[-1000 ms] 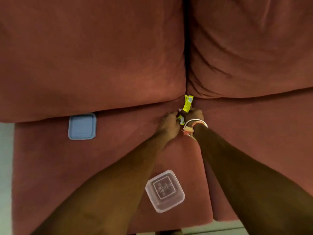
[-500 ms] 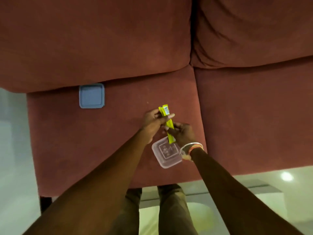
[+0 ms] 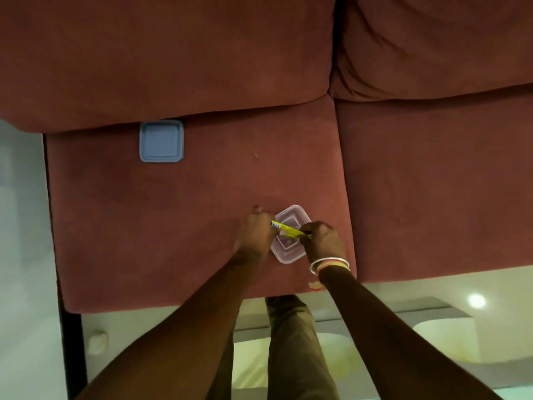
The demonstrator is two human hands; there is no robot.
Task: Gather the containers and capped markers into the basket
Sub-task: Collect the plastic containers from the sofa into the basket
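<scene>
A yellow marker [image 3: 289, 229] lies almost level above a clear square container [image 3: 289, 252] on the red sofa seat. My left hand [image 3: 255, 230] grips the marker's labelled left end. My right hand [image 3: 323, 241] pinches its right end, and bangles circle that wrist. The container's left and right edges are hidden under my hands. A blue square lid [image 3: 161, 141] lies flat at the back of the same seat cushion, far to the left of my hands. No basket is in view.
The red sofa [image 3: 432, 183] has two seat cushions and two back cushions, with a seam just right of my hands. The seat's front edge runs just below my wrists. My legs [image 3: 291, 342] stand on a glossy pale floor [image 3: 403, 313] in front.
Both hands carried the yellow marker from the crack at the sofa's back down to the clear container. The marker has turned from upright to nearly level above the container.
</scene>
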